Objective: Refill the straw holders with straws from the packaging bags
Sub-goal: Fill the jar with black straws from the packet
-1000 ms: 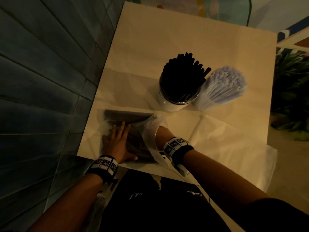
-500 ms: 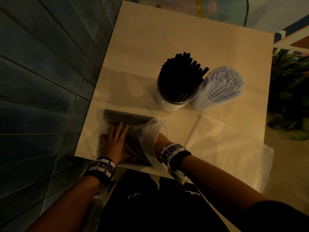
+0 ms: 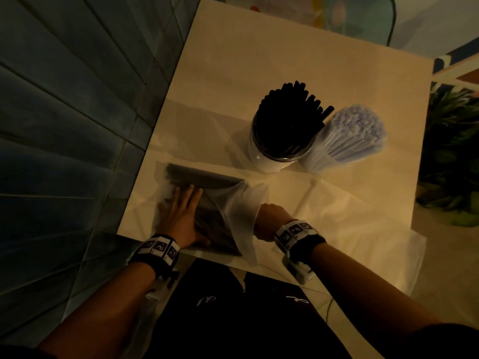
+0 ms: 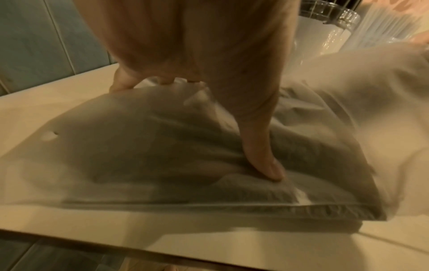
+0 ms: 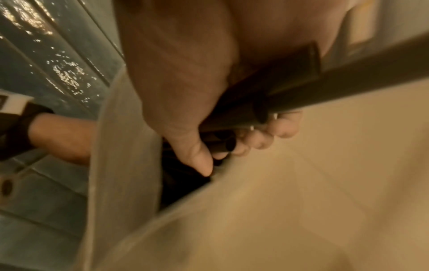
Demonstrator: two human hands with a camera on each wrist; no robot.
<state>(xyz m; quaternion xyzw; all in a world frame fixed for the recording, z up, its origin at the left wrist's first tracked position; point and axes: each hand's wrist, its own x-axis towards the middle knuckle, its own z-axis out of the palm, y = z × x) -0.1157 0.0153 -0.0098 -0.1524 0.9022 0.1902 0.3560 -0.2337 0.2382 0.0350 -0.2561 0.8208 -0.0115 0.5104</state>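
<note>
A frosted plastic bag of black straws lies at the table's near left corner. My left hand presses flat on top of it, fingers straight; the thumb pushes into the plastic. My right hand reaches into the bag's open mouth, its fingers hidden in the head view. In the right wrist view the right hand grips a bunch of black straws inside the bag. A clear holder packed with black straws stands mid-table, with a bundle of pale blue-white straws beside it.
A second, flat white bag lies on the table to the right of my right wrist. A tiled wall runs close along the left. Green plants stand beyond the table's right edge.
Both hands stay where they were on and in the bag. My right wrist has drawn back slightly from the bag's mouth.
</note>
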